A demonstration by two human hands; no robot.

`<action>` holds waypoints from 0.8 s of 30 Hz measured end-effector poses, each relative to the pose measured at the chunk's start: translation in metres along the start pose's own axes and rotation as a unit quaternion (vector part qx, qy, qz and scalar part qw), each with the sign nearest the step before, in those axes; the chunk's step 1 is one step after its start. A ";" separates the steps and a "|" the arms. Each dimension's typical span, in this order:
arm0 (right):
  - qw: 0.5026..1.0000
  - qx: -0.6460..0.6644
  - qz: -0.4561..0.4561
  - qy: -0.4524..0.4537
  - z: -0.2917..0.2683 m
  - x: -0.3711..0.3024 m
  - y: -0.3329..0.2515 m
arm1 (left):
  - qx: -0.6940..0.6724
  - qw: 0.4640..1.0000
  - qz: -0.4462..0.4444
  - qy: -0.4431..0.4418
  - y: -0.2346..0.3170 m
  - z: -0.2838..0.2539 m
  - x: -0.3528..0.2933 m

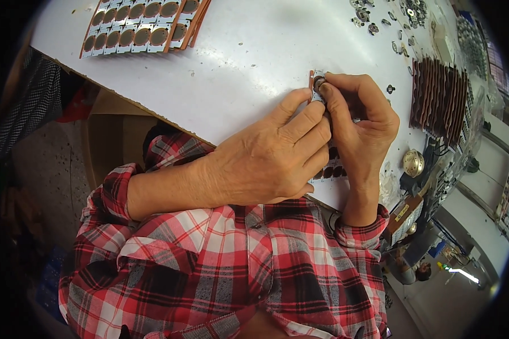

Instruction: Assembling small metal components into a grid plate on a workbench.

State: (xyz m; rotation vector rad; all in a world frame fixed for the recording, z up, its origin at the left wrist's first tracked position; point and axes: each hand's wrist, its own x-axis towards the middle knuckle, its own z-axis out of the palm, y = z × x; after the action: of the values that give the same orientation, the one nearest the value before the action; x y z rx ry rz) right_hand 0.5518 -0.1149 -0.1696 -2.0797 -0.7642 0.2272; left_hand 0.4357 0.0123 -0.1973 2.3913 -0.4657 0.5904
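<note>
Over the white table, my left hand [271,150] lies with its fingers curled on a narrow panel of small circuit boards [317,97], white with a brown edge strip. The panel's far end shows past my left fingertips. More of it, or another panel like it with dark round spots, shows below between my wrists. My right hand [365,116] pinches a small round metal part [319,82] between thumb and forefinger, right at the panel's far end. The fingertips partly cover this part, so whether it is seated on the board I cannot tell.
Stacked panels with dark round spots [133,28] lie far left. Small loose metal parts [373,27] are scattered far right. A row of brown-edged panels [438,104] stands at the right, near a round metal object [413,163]. The table's bare edge [124,101] runs along the left.
</note>
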 end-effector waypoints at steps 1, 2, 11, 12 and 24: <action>1.000 -0.020 -0.020 -0.009 -0.001 0.002 0.003 | 0.008 1.000 0.002 0.008 0.000 0.001 0.000; 0.998 -0.041 -0.040 -0.018 -0.003 0.003 0.004 | 0.007 1.000 0.001 0.009 0.000 0.001 -0.001; 0.995 -0.012 -0.061 -0.079 -0.013 0.010 0.004 | -0.052 0.998 -0.008 -0.031 0.000 -0.005 0.001; 0.994 -0.013 -0.066 -0.080 -0.014 0.008 0.007 | -0.055 0.998 -0.011 -0.028 -0.001 -0.005 0.002; 0.995 -0.044 0.072 0.052 -0.104 -0.004 0.043 | -0.006 0.998 -0.023 -0.056 -0.001 -0.012 0.001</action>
State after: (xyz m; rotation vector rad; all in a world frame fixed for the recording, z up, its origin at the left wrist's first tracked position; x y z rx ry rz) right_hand 0.6116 -0.2060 -0.1429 -2.2140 -0.5701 0.1659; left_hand 0.4331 0.0208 -0.1888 2.4255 -0.4593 0.4331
